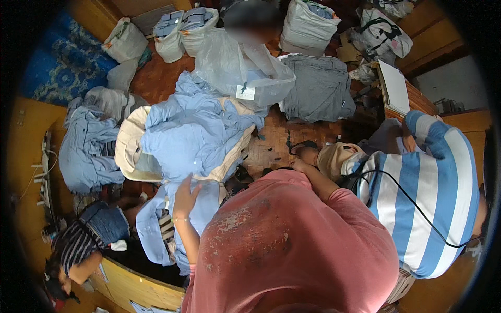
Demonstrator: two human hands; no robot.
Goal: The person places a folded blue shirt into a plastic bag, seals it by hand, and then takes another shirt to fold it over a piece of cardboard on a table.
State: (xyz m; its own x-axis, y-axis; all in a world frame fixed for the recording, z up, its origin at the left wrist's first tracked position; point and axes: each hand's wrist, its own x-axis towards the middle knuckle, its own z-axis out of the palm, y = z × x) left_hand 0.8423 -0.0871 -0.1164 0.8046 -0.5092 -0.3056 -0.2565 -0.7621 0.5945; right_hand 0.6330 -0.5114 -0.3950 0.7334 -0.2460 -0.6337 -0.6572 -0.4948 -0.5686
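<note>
The person's left hand (183,195) is resting with fingers spread and released on the light blue garment (193,138) heaped over the padded board, likely soft, light and best pinched at an edge, while the right hand's (301,166) fingers cannot be told.

wood floor (271,141): heap of blue shirts (193,130) on a cream board (128,148), clear plastic bag (245,68), grey cloth (318,86), white sacks (308,23) (some stuffed with folded blue cloth), blue rug (62,62) at the far left.
</note>
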